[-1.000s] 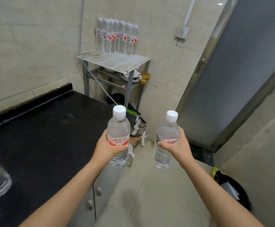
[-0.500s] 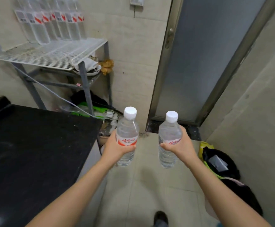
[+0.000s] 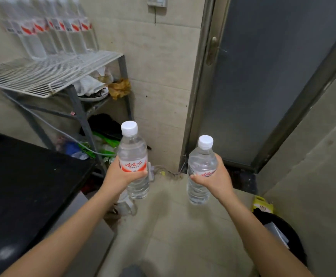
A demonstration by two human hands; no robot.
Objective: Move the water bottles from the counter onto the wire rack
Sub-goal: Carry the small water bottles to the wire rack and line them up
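Head camera view, looking down past two bare forearms reaching forward over a pale tiled floor (image 3: 175, 226). The left hand (image 3: 121, 175) is gripping a clear water bottle (image 3: 133, 156) with a white cap and a red and white label, fingers wrapped around its middle and the thumb pressing across the label. The right hand (image 3: 216, 177) is gripping a second water bottle (image 3: 201, 166) the same way, fingers closed around its waist. Both bottles are being held upright in the air, apart from each other, over the floor.

To the left, a black counter (image 3: 23, 186) is filling the lower corner. Beyond its far end a white wire rack (image 3: 49, 74) is sitting on a grey metal frame against the tiled wall. A row of matching bottles (image 3: 51, 35) is already standing along the back of the rack, touching side by side; the front of the rack is bare. A grey door (image 3: 273, 76) is standing to the right.

The step in hand appears to be the carry: both bottles are off the counter and not yet on the rack, which lies up and to the left of the hands. The next move probably calls for raising both bottles above the rack's front edge, setting them down upright on the bare wire in front of or beside the row, then opening the fingers. The thin wires may let a base rock, so level placement matters.
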